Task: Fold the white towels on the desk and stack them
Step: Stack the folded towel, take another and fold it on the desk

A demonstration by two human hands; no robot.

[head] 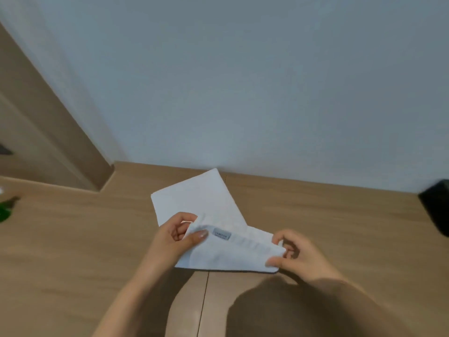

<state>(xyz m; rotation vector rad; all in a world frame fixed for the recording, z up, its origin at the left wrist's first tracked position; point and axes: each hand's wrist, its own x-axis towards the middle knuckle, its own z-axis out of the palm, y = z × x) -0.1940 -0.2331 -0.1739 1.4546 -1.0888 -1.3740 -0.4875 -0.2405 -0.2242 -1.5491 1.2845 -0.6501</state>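
Note:
One white towel [201,200] lies on the wooden desk [85,239], its far part flat and reaching toward the wall. Its near edge is lifted and turned over, showing a small grey label [221,234]. My left hand [178,235] pinches the left corner of that lifted edge between thumb and fingers. My right hand [295,254] pinches the right corner, thumb on top. The raised part hangs between both hands just above the desk. No other towel is in sight.
A dark object [435,205] sits at the desk's right edge. Something green [6,211] shows at the far left. A grey wall [243,81] rises right behind the desk, and a wooden panel [36,117] stands at the left.

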